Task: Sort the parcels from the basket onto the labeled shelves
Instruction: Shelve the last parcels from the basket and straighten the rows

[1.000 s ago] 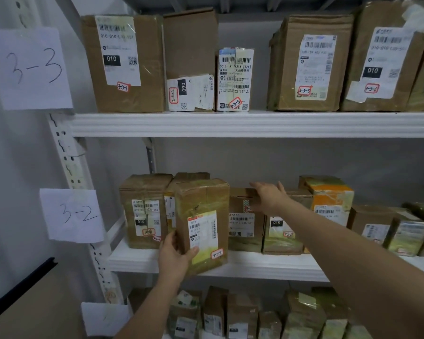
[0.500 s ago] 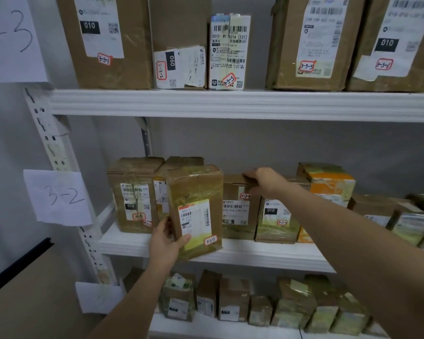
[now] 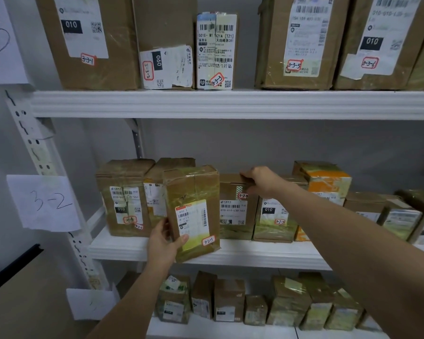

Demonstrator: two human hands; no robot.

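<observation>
We hold a tape-wrapped cardboard parcel [image 3: 192, 211] upright in our left hand [image 3: 162, 243], thumb across its white shipping label and fingers [image 3: 165, 227] wrapped round its left edge; its red-bordered sticker reads 3-2-3. The parcel sits at the front lip of the middle shelf [image 3: 255, 253], a white board marked by a paper sign 3-2 [image 3: 43, 203] on the perforated upright. Behind it stands a row of brown, glossy-taped boxes. Our right hand [image 3: 262, 179] reaches over and grips the top edge of the box tagged 3-2-4 [image 3: 235, 209], fingers curled closed on the cardboard. The upper shelf [image 3: 230, 104] carries larger matte cartons tagged 3-3-1 to 3-3-6, and the lower shelf [image 3: 230, 330] holds small, squat parcels.
</observation>
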